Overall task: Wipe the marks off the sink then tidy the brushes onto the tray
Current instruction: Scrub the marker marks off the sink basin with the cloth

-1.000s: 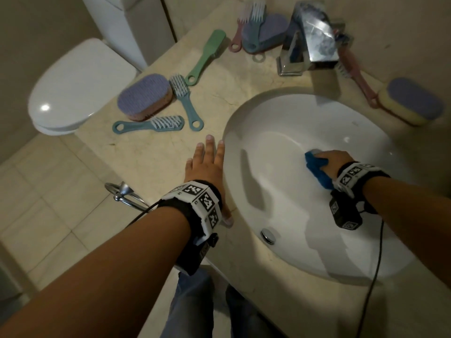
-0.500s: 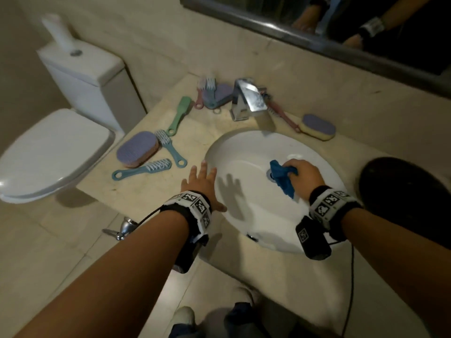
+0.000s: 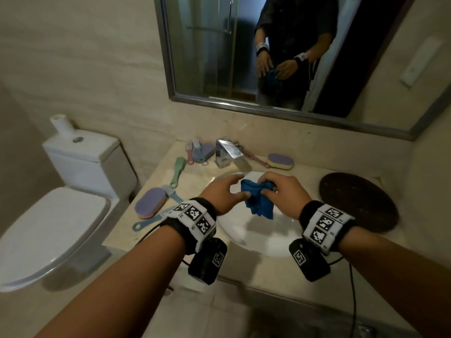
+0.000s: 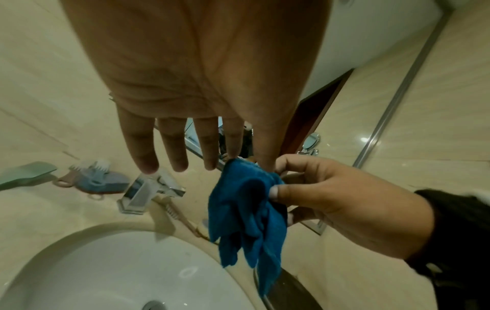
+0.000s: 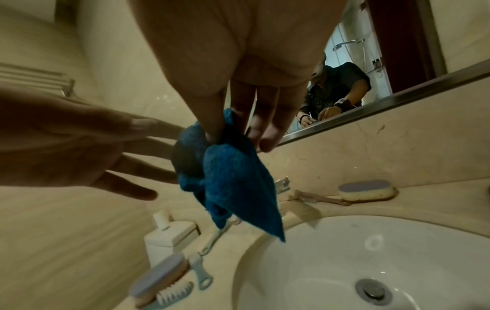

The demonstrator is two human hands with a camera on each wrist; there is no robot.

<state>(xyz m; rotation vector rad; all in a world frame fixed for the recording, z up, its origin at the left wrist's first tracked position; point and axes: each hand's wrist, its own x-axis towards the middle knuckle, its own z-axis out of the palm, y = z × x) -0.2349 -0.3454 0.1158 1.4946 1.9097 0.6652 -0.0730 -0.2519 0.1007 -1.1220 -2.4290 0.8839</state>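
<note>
Over the white sink (image 3: 256,237) hangs a crumpled blue cloth (image 3: 257,203), held up between both hands. My right hand (image 3: 268,187) pinches its upper right part between thumb and fingers, plain in the right wrist view (image 5: 236,138). My left hand (image 3: 240,187) reaches in with straight, spread fingers; thumb and forefinger touch the cloth's top left corner (image 4: 238,165). Brushes lie on the counter: a purple oval one (image 3: 151,202), teal ones (image 3: 148,222), a green one (image 3: 178,170), a cluster (image 3: 200,151) by the tap, and a pink one with a yellow-purple one (image 3: 280,161).
A dark round tray (image 3: 358,201) lies on the counter right of the sink. A chrome tap (image 3: 228,152) stands behind the basin, under a wall mirror (image 3: 244,57). A white toilet (image 3: 48,228) is at the left, below counter height.
My right hand has lifted the cloth out of the basin. My left hand has left the counter edge and come across to the cloth. The view has pulled back and up.
</note>
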